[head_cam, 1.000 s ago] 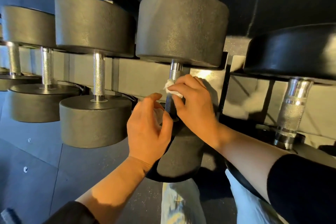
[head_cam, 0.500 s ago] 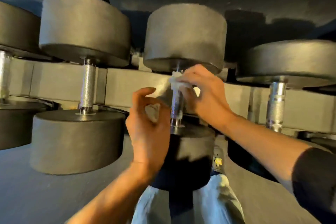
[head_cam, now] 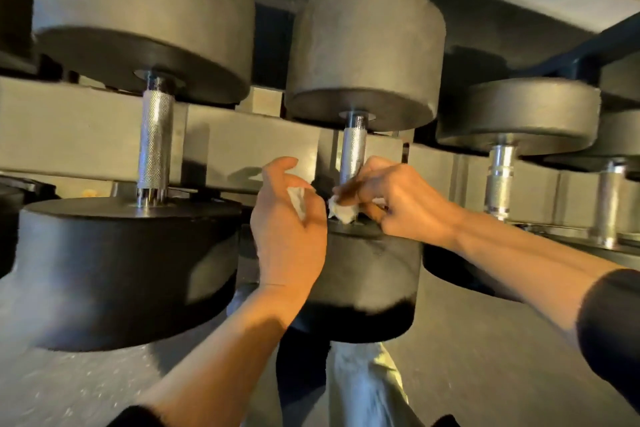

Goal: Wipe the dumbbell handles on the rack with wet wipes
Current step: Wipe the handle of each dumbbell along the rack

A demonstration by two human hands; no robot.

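The right hand's fingers (head_cam: 360,189) are curled round a crumpled white wet wipe (head_cam: 341,211), pinching it against the bottom of the knurled steel handle (head_cam: 352,154) of the middle dumbbell (head_cam: 367,55), just where the handle meets the near head (head_cam: 367,277). The right hand (head_cam: 405,204) rests partly on top of that near head, its forearm running off to the lower right into a dark sleeve (head_cam: 609,333).

Just to the left of those fingers, the left hand (head_cam: 287,229) hovers beside the handle without touching it. Its fingers (head_cam: 280,166) are loosely bent, and a second piece of white wipe (head_cam: 298,201) lies tucked in its palm; how firmly it is held cannot be told.

Further left of the left hand, another dumbbell (head_cam: 145,21) sits on the rack (head_cam: 86,135), its handle (head_cam: 154,139) bare. To the right of the right hand, a smaller dumbbell (head_cam: 519,114) shows a smooth, ringed handle (head_cam: 500,177), with one more handle (head_cam: 611,201) beyond it. Below the arms, light trousers (head_cam: 363,388) and the dark floor (head_cam: 485,357) are visible.
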